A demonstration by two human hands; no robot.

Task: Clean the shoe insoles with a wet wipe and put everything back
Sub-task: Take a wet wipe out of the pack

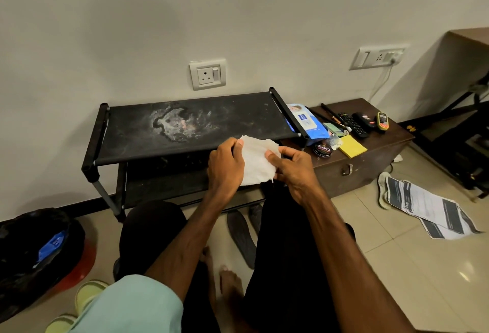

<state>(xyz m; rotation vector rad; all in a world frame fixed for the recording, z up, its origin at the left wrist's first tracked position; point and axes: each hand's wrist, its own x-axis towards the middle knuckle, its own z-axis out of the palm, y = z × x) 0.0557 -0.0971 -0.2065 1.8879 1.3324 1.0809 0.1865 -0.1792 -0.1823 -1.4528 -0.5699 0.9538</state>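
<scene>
left hand [225, 166] and right hand [293, 168] pinch wet wipe [258, 162] stretched between them.

A crumpled white wet wipe [258, 163] is held above a dark insole [242, 237] lying flat.

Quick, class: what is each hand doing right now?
Left hand: pinches the wet wipe at its left edge.
Right hand: pinches the same wipe at its right edge.

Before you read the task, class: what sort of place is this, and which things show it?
Most likely a room in a home: a low black shoe rack against the wall, a brown trunk bearing a remote control, and green slippers on the tiled floor.
</scene>
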